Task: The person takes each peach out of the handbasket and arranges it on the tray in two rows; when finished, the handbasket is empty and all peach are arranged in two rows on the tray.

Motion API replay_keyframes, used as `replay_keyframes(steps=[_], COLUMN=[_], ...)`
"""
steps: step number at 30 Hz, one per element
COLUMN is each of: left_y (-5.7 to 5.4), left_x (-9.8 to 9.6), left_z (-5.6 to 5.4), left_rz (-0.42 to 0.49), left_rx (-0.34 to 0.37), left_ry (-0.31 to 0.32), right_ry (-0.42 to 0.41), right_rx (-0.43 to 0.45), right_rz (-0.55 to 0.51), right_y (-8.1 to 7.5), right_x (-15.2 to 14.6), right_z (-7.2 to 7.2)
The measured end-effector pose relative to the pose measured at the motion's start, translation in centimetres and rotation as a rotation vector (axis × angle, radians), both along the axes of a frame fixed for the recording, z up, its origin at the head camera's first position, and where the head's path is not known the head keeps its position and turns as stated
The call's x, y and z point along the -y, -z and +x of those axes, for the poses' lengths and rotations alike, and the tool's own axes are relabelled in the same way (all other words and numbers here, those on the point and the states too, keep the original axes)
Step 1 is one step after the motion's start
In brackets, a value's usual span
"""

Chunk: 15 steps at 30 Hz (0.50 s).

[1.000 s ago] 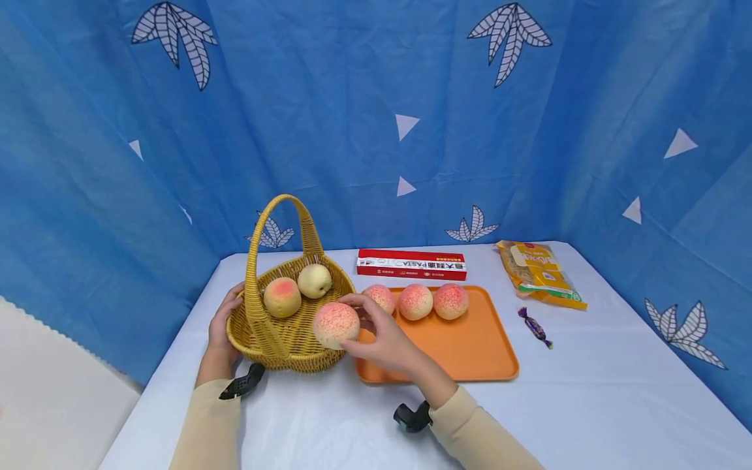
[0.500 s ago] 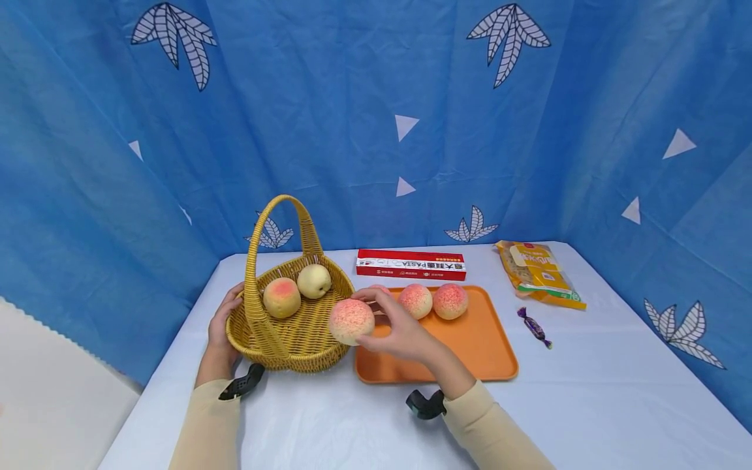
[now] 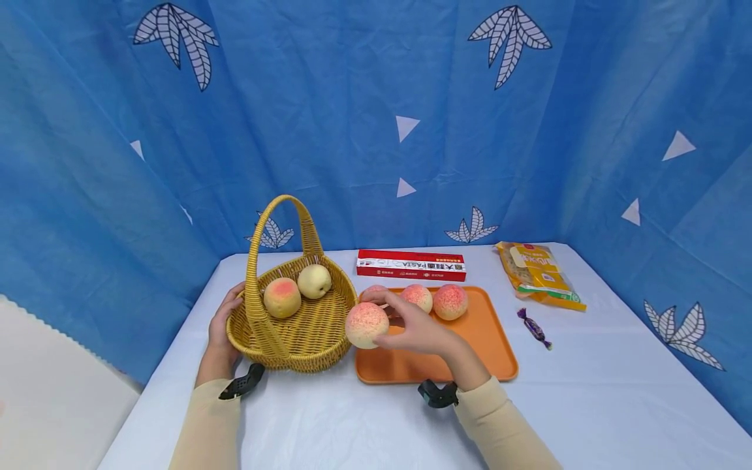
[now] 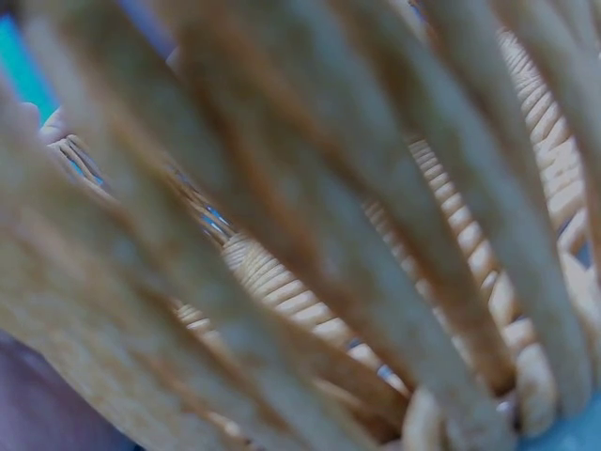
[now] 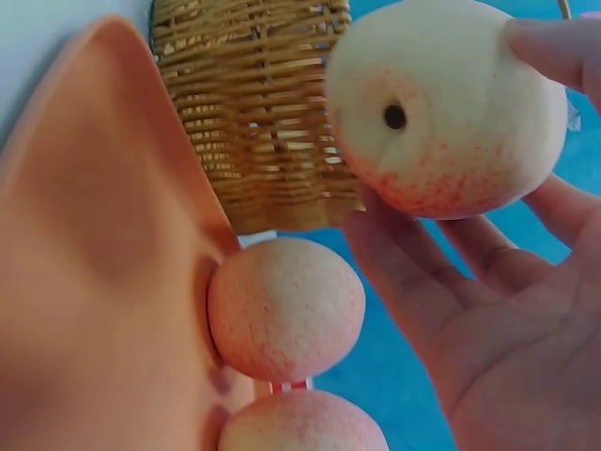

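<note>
In the head view, my right hand [image 3: 420,329] holds a pink-and-cream toy peach [image 3: 367,325] between thumb and fingers, above the left end of the orange tray [image 3: 464,359]. A small dark hole shows in this peach in the right wrist view. My left hand [image 3: 222,323] rests against the outer left side of the wicker basket [image 3: 317,361]; its fingertips are partly hidden. Inside the basket sit a yellow-orange peach [image 3: 282,298] and a pale yellow round fruit [image 3: 314,281]. Only blurred wicker, very near, fills most of the left wrist view.
Three more peaches lie along the tray's far side, including the rightmost peach [image 3: 450,301]. Behind the tray is a red pasta box [image 3: 411,264]. To the right lie a yellow food packet [image 3: 540,274] and a purple wrapped candy [image 3: 535,328]. The basket's handle [image 3: 252,261] arches high.
My right hand has moved to the right with the peach, from over the basket's right edge to over the tray. My left hand and the basket have stayed in place.
</note>
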State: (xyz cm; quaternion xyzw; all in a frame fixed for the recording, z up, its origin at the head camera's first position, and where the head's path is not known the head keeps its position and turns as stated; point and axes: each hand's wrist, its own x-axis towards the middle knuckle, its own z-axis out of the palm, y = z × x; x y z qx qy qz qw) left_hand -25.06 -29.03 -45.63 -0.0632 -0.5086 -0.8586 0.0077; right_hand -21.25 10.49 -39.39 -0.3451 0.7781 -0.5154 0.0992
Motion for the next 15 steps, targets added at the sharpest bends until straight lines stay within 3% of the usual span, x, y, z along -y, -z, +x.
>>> replay_keyframes(steps=[8, 15], left_y=[0.1, 0.1], left_x=[0.1, 0.1], left_z=[0.0, 0.0], left_rz=[-0.007, 0.000], left_rx=[0.016, 0.014], left_ry=[-0.008, 0.007], right_ry=[0.026, 0.066], right_rx=[0.018, 0.041], right_rz=[0.148, 0.207], right_y=[0.6, 1.5], right_x=[-0.8, -1.0], right_z=[-0.4, -0.8])
